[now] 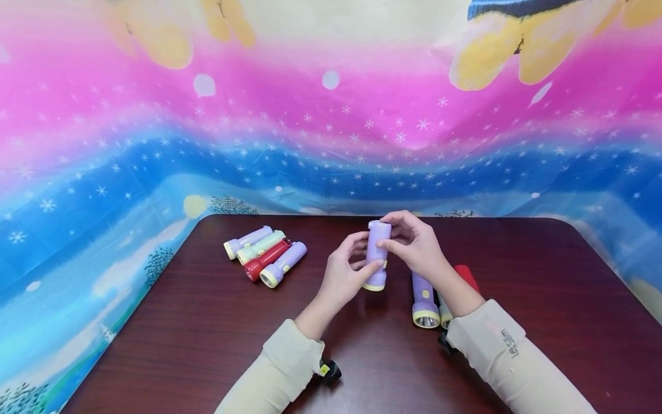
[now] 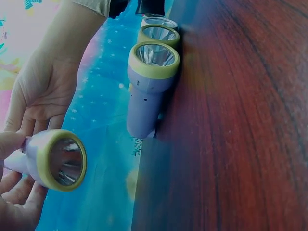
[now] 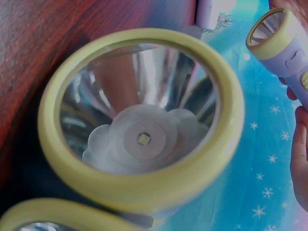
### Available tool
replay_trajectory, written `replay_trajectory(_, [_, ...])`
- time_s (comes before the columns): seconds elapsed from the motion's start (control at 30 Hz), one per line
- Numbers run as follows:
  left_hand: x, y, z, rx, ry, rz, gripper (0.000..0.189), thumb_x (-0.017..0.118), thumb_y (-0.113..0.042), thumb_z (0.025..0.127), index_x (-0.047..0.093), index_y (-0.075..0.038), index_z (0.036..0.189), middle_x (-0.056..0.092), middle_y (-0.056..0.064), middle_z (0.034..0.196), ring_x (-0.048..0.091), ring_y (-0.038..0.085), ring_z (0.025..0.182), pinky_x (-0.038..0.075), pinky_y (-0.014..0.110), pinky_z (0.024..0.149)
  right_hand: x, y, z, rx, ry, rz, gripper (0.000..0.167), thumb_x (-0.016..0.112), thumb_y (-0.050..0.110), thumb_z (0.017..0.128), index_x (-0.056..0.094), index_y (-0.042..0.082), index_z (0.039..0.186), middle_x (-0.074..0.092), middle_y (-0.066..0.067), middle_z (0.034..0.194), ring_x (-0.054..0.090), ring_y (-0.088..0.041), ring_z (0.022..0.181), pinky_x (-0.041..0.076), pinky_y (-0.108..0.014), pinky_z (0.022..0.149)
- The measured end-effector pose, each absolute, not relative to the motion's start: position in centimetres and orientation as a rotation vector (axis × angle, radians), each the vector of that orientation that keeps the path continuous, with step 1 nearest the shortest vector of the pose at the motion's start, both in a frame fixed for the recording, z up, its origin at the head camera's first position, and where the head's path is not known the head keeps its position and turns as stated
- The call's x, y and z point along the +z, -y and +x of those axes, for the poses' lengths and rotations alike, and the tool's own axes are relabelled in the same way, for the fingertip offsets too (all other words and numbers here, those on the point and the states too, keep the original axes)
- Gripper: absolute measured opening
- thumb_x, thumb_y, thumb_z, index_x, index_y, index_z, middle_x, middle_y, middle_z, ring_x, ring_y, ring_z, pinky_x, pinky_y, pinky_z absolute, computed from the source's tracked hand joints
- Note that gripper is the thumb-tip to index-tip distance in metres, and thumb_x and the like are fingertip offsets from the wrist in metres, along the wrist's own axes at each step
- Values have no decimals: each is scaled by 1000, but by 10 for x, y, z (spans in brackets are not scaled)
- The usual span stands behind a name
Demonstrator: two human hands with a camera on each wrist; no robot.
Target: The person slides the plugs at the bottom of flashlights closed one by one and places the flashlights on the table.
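Both hands hold a purple flashlight (image 1: pixel 380 232) above the dark wooden table, its yellow-rimmed lens end pointing down. My left hand (image 1: pixel 338 275) grips it low, with the thumb across the body near the yellow button. Higher up, my right hand (image 1: pixel 418 246) pinches the tail end between thumb and fingers. The left wrist view shows the reflector of the held flashlight (image 2: pixel 43 151) in its yellow rim. Under the right forearm lie another purple flashlight (image 1: pixel 424 287), a pale green flashlight (image 1: pixel 445 312) and a red flashlight (image 1: pixel 466 276), the last two partly hidden.
On the table's left side lie a purple flashlight (image 1: pixel 253 240), a pale green flashlight (image 1: pixel 262 247), a red flashlight (image 1: pixel 269 259) and another purple flashlight (image 1: pixel 285 263), side by side. A printed cloth backdrop (image 1: pixel 331 144) rises behind the table (image 1: pixel 155 345).
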State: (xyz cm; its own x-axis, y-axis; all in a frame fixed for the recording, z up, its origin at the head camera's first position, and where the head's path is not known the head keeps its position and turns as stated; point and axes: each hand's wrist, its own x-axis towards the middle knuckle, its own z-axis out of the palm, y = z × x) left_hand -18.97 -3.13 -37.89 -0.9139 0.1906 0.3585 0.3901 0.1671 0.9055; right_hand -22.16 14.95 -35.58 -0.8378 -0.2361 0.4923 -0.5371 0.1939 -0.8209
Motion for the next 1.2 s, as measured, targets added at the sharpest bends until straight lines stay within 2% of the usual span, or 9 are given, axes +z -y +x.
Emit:
replay_trajectory(0.37, [-381,24,-190,-1508,2386,-551,63,81,-15,83,51,-9,139,65,10,117,65,20,101,59,33,87,-354,-151,-220,1676,2251,639,39,77,3,84,61,3,120,64,-15,117,65,-3,91,56,-17,80])
replay_trajectory(0.57, [-380,21,-190,-1565,2368,-525,69,82,-12,81,46,-8,140,69,12,114,68,21,104,59,30,87,-354,-152,-222,1637,2243,661,36,76,3,86,62,3,119,65,-16,114,65,-2,89,57,-19,77])
replay_trajectory(0.77, [-380,20,-189,-1647,2367,-515,62,81,-12,82,49,-10,135,69,12,116,69,21,106,59,29,87,-350,-155,-222,1579,2289,686,36,74,3,87,62,2,121,67,-18,113,64,-1,89,55,-17,77])
replay_trajectory(1.2, [-382,22,-187,-1785,2366,-512,62,81,-13,82,49,-11,136,69,11,119,70,24,104,59,33,88,-347,-172,-222,1460,2454,701,33,70,17,93,62,10,125,66,-10,118,65,-3,96,55,-17,81])
